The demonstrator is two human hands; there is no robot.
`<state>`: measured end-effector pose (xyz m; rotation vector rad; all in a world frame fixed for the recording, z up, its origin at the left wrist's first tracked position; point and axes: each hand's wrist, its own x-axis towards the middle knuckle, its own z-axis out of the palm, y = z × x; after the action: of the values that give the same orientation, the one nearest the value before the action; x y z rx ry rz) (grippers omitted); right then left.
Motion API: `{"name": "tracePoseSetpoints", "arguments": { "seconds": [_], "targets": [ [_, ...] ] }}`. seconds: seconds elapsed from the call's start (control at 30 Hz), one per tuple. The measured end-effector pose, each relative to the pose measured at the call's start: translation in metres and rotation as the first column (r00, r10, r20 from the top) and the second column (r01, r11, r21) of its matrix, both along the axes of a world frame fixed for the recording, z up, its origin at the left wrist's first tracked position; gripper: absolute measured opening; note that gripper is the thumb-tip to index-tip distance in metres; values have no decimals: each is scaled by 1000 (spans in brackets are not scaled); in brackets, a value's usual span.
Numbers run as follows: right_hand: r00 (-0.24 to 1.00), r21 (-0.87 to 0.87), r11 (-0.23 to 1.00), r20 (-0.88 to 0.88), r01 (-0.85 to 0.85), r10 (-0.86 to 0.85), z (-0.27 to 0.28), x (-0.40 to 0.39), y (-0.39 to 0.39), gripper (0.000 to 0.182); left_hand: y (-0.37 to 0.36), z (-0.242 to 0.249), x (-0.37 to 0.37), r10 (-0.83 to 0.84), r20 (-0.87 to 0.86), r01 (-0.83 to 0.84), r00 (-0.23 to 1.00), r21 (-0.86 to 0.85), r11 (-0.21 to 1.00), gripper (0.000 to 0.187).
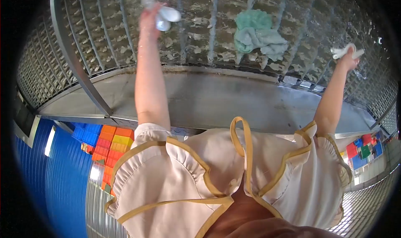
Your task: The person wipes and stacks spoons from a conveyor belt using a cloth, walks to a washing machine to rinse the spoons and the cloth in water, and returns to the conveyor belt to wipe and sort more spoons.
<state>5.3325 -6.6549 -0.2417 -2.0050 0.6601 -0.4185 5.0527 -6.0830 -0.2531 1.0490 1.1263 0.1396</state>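
Smeared a little by motion, my left hand [149,22] is closed around a few white spoons [169,15] whose rounded ends stick out to the right. It is above a wet, slatted surface [198,37]. Far to the right, my right hand [350,62] is closed on more white spoons [343,52], small in view and partly covered by the fingers. Between the two hands lie a green mesh scrubber [252,20] and a pale green cloth [263,41], touching each other on the slats.
A metal ledge [217,98] runs between my body and the slats. On the left, a metal bar [75,58] crosses from the ledge over the slats. Stacked orange, yellow and blue crates [112,144] stand beyond at lower left, and more coloured bins [362,150] at right.
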Motion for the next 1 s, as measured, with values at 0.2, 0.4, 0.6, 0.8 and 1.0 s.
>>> {"name": "tracePoseSetpoints", "arguments": {
  "seconds": [0.2,0.4,0.6,0.8,1.0],
  "targets": [
    [832,-580,629,-511,-518,215,-11,-34,48,46,28,-27,-29,549,-57,-483,834,407,775,17],
    [422,311,536,-364,-785,830,57,-101,241,24,-136,-21,37,6,70,-11,998,72,997,16],
    [476,966,-74,188,-247,859,121,-102,243,38,-137,110,67,-27,127,74,992,-381,921,19],
    [396,459,591,-455,-663,798,81,-99,198,42,-125,106,51,38,328,133,944,-481,866,29],
    [558,945,202,-24,-259,830,164,-148,254,35,-157,130,42,35,398,222,917,-580,784,56]
  ]
}}
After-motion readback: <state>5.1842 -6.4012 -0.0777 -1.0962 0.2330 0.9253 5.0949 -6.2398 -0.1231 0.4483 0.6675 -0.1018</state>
